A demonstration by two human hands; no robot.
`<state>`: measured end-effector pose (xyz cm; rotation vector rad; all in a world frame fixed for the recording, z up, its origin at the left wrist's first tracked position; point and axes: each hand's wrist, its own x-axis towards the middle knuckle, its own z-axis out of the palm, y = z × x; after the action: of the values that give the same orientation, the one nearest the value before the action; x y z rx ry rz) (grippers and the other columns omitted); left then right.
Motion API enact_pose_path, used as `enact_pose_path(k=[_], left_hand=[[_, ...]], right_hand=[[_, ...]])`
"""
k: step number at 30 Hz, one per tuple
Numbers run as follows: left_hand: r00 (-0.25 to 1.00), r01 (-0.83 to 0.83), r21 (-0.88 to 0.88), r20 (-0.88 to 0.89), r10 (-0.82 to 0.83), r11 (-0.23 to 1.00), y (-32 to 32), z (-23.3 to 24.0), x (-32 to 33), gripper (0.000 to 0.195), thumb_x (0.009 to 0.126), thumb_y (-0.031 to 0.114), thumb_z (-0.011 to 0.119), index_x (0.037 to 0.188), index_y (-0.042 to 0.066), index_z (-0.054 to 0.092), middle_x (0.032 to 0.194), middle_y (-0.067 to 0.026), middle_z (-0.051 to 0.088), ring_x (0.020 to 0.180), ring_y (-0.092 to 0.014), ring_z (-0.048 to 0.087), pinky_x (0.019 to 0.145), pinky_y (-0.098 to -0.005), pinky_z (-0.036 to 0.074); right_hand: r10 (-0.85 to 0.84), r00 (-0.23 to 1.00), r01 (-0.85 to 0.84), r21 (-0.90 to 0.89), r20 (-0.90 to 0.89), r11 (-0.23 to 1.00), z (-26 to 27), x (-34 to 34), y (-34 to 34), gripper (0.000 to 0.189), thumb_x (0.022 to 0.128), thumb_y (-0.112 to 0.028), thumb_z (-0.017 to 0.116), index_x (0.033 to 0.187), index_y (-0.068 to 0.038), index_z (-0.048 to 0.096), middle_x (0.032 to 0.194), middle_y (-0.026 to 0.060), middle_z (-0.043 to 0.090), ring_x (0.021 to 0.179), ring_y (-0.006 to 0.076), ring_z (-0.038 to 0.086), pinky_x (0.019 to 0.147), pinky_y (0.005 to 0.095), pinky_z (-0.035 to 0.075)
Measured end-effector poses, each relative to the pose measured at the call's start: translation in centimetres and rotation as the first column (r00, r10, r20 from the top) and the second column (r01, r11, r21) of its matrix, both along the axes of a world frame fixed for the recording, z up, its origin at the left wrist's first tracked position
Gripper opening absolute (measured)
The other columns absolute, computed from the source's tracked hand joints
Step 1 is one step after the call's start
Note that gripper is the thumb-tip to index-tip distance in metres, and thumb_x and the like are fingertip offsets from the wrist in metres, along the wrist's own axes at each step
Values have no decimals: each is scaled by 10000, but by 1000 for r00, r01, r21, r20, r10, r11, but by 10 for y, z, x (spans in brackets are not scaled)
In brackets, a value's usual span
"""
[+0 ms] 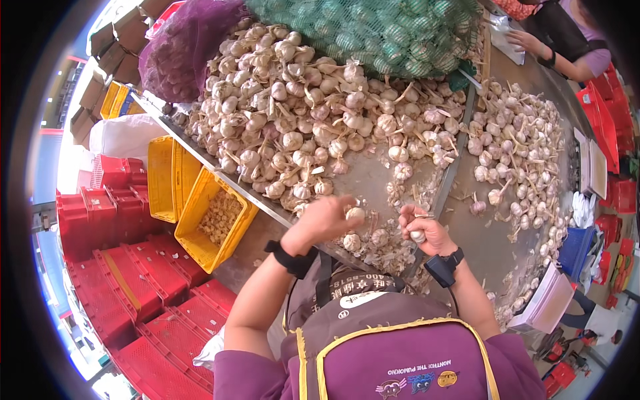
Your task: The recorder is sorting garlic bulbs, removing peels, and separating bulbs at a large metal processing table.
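Note:
My left hand [327, 215], slightly blurred, is curled around a pale garlic bulb [355, 214] between thumb and fingers. My right hand [427, 234] grips a smooth white garlic bulb [417, 236] low in its fingers. A thin pale strip lies across those fingers; I cannot tell whether it is a stem or a tool. Beneath both hands, loose papery garlic skins [395, 257] cover the near edge of the metal table [362, 175]. A large heap of untrimmed garlic bulbs [290, 115] rises beyond my hands.
A green mesh sack [380, 35] and a purple mesh sack [172, 55] of garlic lie behind the heap. Right of a metal divider [452, 175] is another garlic pile [520, 150]. Yellow crates [235, 245] and red crates [125, 285] stand left. A co-worker's hand [525, 41] shows top right.

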<state>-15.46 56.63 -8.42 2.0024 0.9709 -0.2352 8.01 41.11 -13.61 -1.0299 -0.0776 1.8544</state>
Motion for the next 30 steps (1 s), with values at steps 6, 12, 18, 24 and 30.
enact_pose_path(k=[6,12,18,24,30], left_hand=[[919,-392,482,180,350,783,66,-20,-28,325,830,185,646,1120,69,556,1004,-196,605,931,-380,601,799,-446,500],[999,-53,401,26,46,915,18,-39,-6,453,788,139,655,1216,143,506,1034,-178,572,972,-375,597,816,-446,512],[957,234,284,102,-272,930,-29,-25,11,533,802,99,615,1314,149,477,1027,-194,601,851,-368,643,772,-434,506],[932,-194,52,323,167,980,-2,-7,-11,266,826,122,620,1085,66,627,854,-145,648,749,-291,653,674,-402,515],[993,-114,417,54,100,902,24,-27,-18,225,831,198,608,1032,98,620,856,-138,653,802,-322,651,681,-425,515]], right_hand=[[2,996,1,-37,91,999,5,0,5,324,778,-14,554,1096,-73,577,876,31,594,732,131,584,663,269,493],[-21,992,24,-21,127,999,8,-2,5,298,794,-21,535,1087,-55,575,888,40,595,725,138,578,674,268,491],[-18,994,21,-25,107,999,7,-9,0,294,788,-4,554,1077,-51,579,876,28,604,738,118,584,680,259,494],[-60,991,64,-28,116,998,-2,-5,-9,331,752,31,550,1069,-55,583,879,25,595,742,128,582,690,264,494],[-69,985,73,-18,159,997,0,-5,-4,321,746,42,560,1052,-45,592,873,33,597,753,128,574,688,263,491]])
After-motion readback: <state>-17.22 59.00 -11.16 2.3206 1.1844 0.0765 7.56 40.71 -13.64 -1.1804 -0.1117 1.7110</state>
